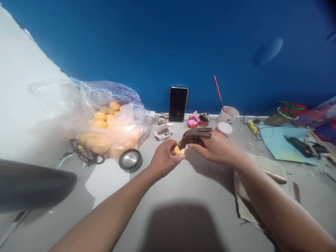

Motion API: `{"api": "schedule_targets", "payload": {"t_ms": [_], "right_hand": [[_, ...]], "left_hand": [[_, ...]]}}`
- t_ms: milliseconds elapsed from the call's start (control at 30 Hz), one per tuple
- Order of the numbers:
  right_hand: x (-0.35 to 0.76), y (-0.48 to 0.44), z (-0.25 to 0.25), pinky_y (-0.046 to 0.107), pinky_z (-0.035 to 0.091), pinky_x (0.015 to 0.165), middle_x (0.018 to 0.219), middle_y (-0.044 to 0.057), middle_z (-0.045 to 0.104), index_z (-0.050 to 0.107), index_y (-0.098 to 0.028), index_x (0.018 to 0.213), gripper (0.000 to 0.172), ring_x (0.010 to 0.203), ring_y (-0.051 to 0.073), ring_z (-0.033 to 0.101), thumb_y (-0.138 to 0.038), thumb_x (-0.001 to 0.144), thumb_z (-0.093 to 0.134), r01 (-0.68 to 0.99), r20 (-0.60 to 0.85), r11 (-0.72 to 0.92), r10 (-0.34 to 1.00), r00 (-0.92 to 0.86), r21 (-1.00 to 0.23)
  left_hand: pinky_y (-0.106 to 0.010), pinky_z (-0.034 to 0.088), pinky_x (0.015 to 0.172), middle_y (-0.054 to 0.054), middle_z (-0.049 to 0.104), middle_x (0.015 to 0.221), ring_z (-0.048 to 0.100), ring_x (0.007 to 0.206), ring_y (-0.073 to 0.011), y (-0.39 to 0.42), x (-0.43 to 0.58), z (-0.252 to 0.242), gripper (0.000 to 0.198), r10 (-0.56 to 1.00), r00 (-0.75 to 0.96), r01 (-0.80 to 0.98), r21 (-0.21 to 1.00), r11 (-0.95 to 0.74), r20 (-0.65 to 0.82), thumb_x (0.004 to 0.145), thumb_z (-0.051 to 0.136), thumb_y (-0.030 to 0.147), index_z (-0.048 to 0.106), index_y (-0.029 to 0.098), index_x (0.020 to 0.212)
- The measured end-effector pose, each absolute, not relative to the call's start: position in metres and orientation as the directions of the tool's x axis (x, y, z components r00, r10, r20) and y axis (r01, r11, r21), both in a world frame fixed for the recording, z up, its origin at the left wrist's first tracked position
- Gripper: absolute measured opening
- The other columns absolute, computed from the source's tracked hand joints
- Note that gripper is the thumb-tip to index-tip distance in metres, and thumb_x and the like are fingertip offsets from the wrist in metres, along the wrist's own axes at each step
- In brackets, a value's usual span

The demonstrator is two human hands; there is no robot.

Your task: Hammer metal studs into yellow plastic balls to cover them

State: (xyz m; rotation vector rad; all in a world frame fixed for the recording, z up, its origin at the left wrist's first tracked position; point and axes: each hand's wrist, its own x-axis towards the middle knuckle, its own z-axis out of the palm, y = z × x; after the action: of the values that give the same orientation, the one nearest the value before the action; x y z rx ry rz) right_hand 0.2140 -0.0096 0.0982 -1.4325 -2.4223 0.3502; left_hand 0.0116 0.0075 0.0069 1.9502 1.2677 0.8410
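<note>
Near the middle of the grey table (168, 196), my left hand (165, 157) grips a small yellow ball (179, 150) between thumb and fingers. My right hand (216, 148) is closed around a dark claw hammer (195, 134). The hammer's round face is at the top of the ball; whether they touch is hard to tell. Just behind my left hand lies a small open white box (162, 133) with tiny shiny pieces. A clear plastic bag (123, 122) of yellow balls (100, 116) sits to the left.
A phone (178, 104) leans against the blue wall. Small round containers (193, 121), a white cup (228, 114) with a red stick and a white lid (224, 128) stand right of it. A black round dish (130, 160) is left; a cloth (245, 196) lies under my right forearm.
</note>
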Motion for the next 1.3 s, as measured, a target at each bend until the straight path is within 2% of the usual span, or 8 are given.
{"api": "schedule_targets", "payload": {"t_ms": [467,633,1000,1167,1300], "right_hand": [[0.2132,-0.0114,0.1011,0.032,0.049,0.08,0.105,0.006,0.077,0.073,-0.027,0.117,0.028,0.091,0.023,0.068,-0.026,0.096,0.055,0.813,0.136,0.471,0.881,-0.453,-0.344],[0.2138,-0.0115,0.1003,0.032,0.049,0.08,0.102,0.005,0.077,0.074,-0.027,0.115,0.027,0.09,0.023,0.068,-0.025,0.097,0.054,0.819,0.12,0.467,0.882,-0.455,-0.333],[0.2126,-0.0138,0.1035,0.032,0.049,0.08,0.103,0.006,0.077,0.074,-0.027,0.116,0.027,0.091,0.024,0.069,-0.027,0.098,0.055,0.828,0.139,0.459,0.888,-0.439,-0.323],[0.2137,-0.0156,0.1054,0.031,0.049,0.078,0.103,0.004,0.077,0.074,-0.029,0.115,0.026,0.089,0.022,0.069,-0.026,0.099,0.055,0.817,0.118,0.486,0.872,-0.474,-0.311],[0.2134,-0.0172,0.1063,0.031,0.048,0.078,0.104,0.005,0.077,0.074,-0.028,0.119,0.028,0.09,0.023,0.069,-0.028,0.1,0.054,0.827,0.145,0.481,0.877,-0.458,-0.291]], "left_hand": [[-0.027,0.036,0.063,0.003,0.048,0.076,0.048,0.07,-0.013,0.0073,0.011,0.0084,0.006,0.922,0.352,0.498,0.803,-0.328,0.158,0.073,0.07,0.019,0.064,0.019,0.075],[-0.027,0.036,0.064,0.003,0.049,0.077,0.048,0.071,-0.0137,0.0074,0.0106,0.0074,0.007,0.915,0.366,0.488,0.802,-0.345,0.171,0.075,0.07,0.02,0.068,0.02,0.081],[-0.027,0.034,0.062,0.003,0.048,0.075,0.047,0.069,-0.013,0.0069,0.0117,0.0068,0.005,0.911,0.367,0.495,0.789,-0.363,0.188,0.076,0.069,0.02,0.064,0.02,0.077],[-0.027,0.035,0.063,0.003,0.048,0.076,0.048,0.071,-0.0134,0.0072,0.0117,0.0076,0.009,0.906,0.379,0.499,0.783,-0.372,0.189,0.076,0.07,0.019,0.07,0.021,0.085],[-0.027,0.035,0.064,0.003,0.048,0.076,0.047,0.07,-0.0131,0.0076,0.0111,0.0086,0.006,0.913,0.37,0.502,0.79,-0.353,0.172,0.077,0.071,0.02,0.068,0.02,0.082]]}}
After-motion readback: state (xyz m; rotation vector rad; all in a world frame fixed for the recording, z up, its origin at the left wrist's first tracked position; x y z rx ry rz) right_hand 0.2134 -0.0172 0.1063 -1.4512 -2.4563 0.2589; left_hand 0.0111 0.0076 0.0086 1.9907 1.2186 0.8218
